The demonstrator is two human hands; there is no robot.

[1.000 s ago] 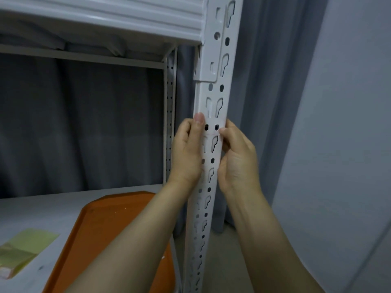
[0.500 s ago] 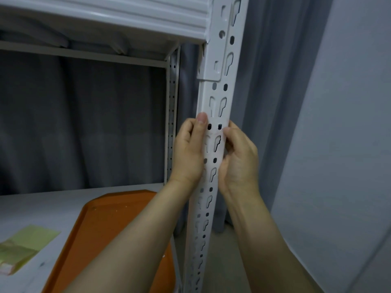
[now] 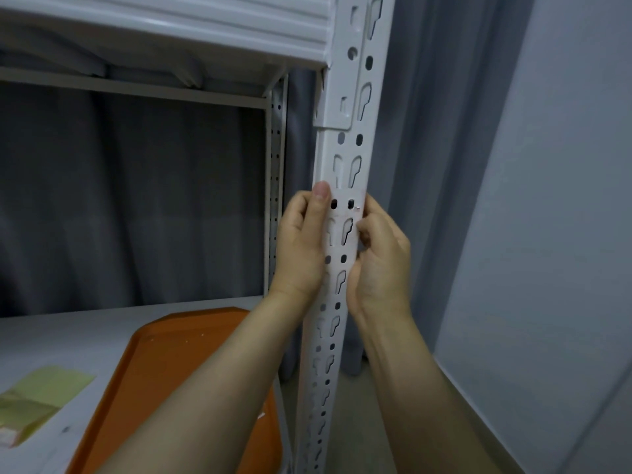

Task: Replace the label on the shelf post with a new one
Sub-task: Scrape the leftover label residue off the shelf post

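The white slotted shelf post point(image 3: 355, 159) runs up the middle of the view. A pale label point(image 3: 342, 213) is wrapped on its front, and its right edge is lifted a little. My left hand point(image 3: 301, 244) grips the post from the left, with the index finger lying straight up along the label's left edge. From the right, my right hand point(image 3: 383, 258) curls its fingertips onto the label's right edge and pinches it. Both thumbs are hidden.
An orange tray point(image 3: 164, 371) lies on the grey shelf board point(image 3: 68, 333) at lower left, beside a yellow-green paper sheet point(image 3: 37, 395). The upper shelf beam point(image 3: 171, 22) crosses overhead. A grey curtain hangs behind and a grey wall point(image 3: 547, 234) stands at the right.
Both hands stay at the same spot on the post. The fingertips of my right hand have slid slightly down the label's right edge, and the view has shifted a little.
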